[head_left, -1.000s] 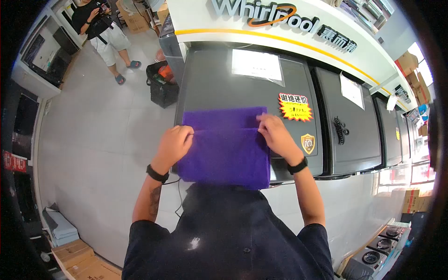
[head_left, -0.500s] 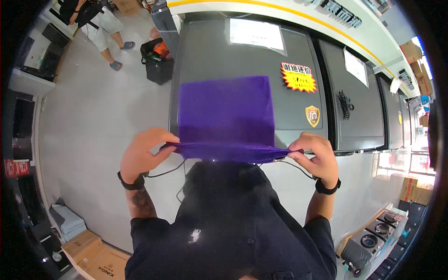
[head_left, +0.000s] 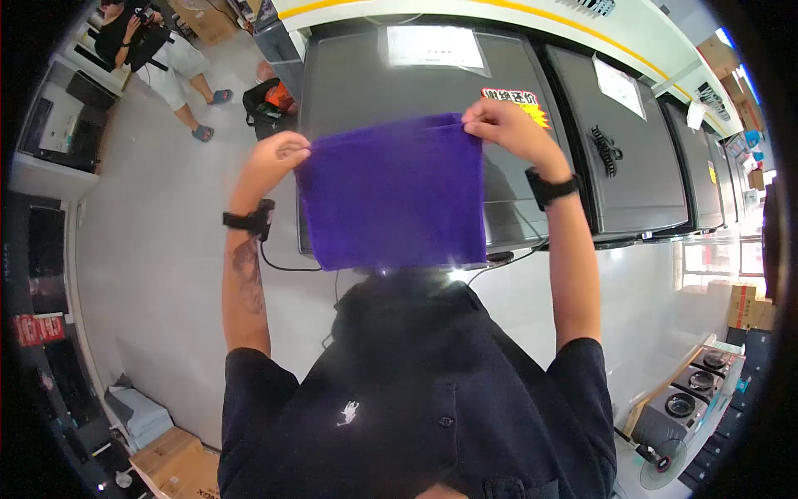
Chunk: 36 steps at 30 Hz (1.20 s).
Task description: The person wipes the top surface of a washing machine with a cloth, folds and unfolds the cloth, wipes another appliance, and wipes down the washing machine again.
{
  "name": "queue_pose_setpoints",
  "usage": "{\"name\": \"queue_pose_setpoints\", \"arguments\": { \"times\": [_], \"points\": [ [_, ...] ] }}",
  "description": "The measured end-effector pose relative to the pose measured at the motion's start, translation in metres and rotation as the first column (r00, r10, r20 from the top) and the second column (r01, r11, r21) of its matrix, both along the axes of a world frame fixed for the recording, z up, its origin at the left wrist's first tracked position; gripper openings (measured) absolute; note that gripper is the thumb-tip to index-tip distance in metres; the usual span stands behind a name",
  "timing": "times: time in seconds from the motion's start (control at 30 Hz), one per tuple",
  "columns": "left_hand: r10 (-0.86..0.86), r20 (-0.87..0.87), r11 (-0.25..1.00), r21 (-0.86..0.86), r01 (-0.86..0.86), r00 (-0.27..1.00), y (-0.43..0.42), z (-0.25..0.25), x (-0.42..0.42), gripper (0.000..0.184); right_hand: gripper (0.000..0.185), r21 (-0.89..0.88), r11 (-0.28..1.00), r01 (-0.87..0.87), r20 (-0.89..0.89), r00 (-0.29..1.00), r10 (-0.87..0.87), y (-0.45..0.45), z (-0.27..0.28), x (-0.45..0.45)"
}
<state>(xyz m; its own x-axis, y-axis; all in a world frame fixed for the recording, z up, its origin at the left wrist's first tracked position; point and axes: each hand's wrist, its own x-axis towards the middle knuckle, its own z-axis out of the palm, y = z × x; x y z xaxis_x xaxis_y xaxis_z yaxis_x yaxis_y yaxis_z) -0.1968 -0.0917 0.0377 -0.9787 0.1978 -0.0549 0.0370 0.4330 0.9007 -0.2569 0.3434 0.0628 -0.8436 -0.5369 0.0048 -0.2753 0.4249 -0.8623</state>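
A purple cloth [head_left: 395, 200] is spread between my hands over the near part of a dark grey appliance top [head_left: 349, 79]. My left hand [head_left: 278, 162] pinches its far left corner, and my right hand [head_left: 503, 129] pinches the far right corner. The cloth's near edge reaches the front edge of the appliance, close to my shirt. A yellow and red price sticker [head_left: 532, 108] on the top is partly covered by my right hand. A white paper sheet [head_left: 434, 47] lies farther back.
A second dark appliance [head_left: 623, 200] on the right carries a black hair clip [head_left: 604, 152]. Another person [head_left: 158, 58] stands at the upper left, near a black bag [head_left: 264, 108]. Cardboard boxes [head_left: 176, 466] sit at the lower left. Black cables hang by the appliance front.
Both hands have moved from the appliance's front edge away from my body, carrying the pinched edge of the cloth over the top. The part that lay flat there is now behind the lifted layer.
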Motion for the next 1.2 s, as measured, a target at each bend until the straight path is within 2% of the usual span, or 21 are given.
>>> {"name": "queue_pose_setpoints", "arguments": {
  "times": [0.03, 0.13, 0.2, 0.27, 0.4, 0.5, 0.53, 0.6, 0.7, 0.8, 0.9, 1.1, 1.2],
  "points": [
    [-0.027, 0.013, 0.998, -0.053, 0.027, 1.0, -0.002, -0.017, -0.009, 0.014, 0.018, 0.041, 0.999, 0.025, 0.043, 0.999, -0.027, -0.002, -0.017, -0.013],
    [-0.067, 0.015, 0.982, -0.174, 0.069, 0.998, -0.003, -0.037, -0.027, 0.016, 0.017, 0.237, 0.971, 0.03, -0.162, 0.987, 0.009, -0.009, -0.051, -0.035],
    [-0.047, -0.027, 0.979, -0.198, 0.041, 0.999, 0.001, -0.038, -0.024, 0.017, 0.016, 0.234, 0.967, 0.096, -0.203, 0.978, -0.048, -0.014, -0.056, -0.035],
    [0.002, -0.048, 0.992, -0.123, -0.008, 0.999, -0.003, -0.04, -0.026, 0.017, 0.014, 0.26, 0.955, 0.145, -0.208, 0.974, -0.091, -0.018, -0.046, -0.028],
    [0.061, -0.046, 0.998, 0.029, -0.06, 0.997, -0.001, -0.034, -0.028, 0.016, 0.012, 0.139, 0.962, 0.234, -0.272, 0.943, -0.19, -0.017, -0.042, -0.038],
    [-0.017, -0.068, 0.94, -0.341, -0.007, 0.998, 0.008, -0.035, -0.04, 0.011, 0.014, 0.265, 0.937, 0.226, -0.308, 0.941, -0.14, -0.024, -0.062, -0.053],
    [-0.066, -0.204, 0.918, -0.395, -0.02, 0.977, 0.008, -0.042, -0.043, 0.011, 0.018, 0.377, 0.9, 0.219, -0.335, 0.938, -0.088, -0.026, -0.069, -0.057],
    [-0.175, -0.45, 0.87, -0.487, -0.076, 0.876, 0.008, -0.058, -0.045, 0.013, 0.021, 0.372, 0.895, 0.247, -0.402, 0.912, -0.084, -0.025, -0.078, -0.052],
    [-0.135, -0.543, 0.875, -0.458, -0.158, 0.829, 0.015, -0.059, -0.046, 0.017, 0.03, 0.402, 0.884, 0.238, -0.384, 0.921, -0.073, -0.031, -0.077, -0.037],
    [-0.128, -0.339, 0.862, -0.503, -0.064, 0.932, 0.014, -0.054, -0.047, 0.017, 0.037, 0.406, 0.896, 0.181, -0.369, 0.929, -0.021, -0.028, -0.073, -0.036],
    [-0.084, -0.255, 0.856, -0.514, -0.062, 0.963, 0.019, -0.044, -0.041, 0.017, 0.039, 0.43, 0.881, 0.198, -0.322, 0.945, -0.056, -0.027, -0.07, -0.04],
    [-0.207, -0.323, 0.82, -0.572, -0.016, 0.924, 0.007, -0.053, -0.044, 0.02, 0.032, 0.424, 0.887, 0.182, -0.231, 0.969, -0.089, -0.03, -0.063, -0.043],
    [-0.14, -0.213, 0.896, -0.444, 0.032, 0.967, 0.004, -0.053, -0.043, 0.02, 0.03, 0.406, 0.906, 0.118, -0.212, 0.977, -0.032, -0.028, -0.067, -0.05]
  ]
}}
